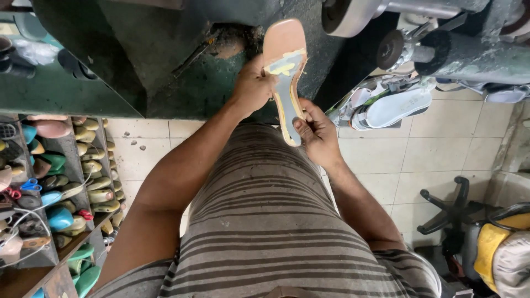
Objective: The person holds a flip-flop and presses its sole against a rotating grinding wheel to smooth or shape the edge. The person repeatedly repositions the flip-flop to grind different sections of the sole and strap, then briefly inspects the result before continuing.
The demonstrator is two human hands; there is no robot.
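Tiled workshop floor; before the green machine (182, 83), both hands, left (254, 85) and right (317, 135), grip a shoe sole (284, 66) (glue patchy, upper not yet attached).

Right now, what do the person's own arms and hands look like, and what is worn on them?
Both arms are bare from the upper arm down: no gloves, watch, rings or bands visible. The left hand and right hand are uncovered. Short sleeves of a grey shirt with dark stripes end high on the arms.
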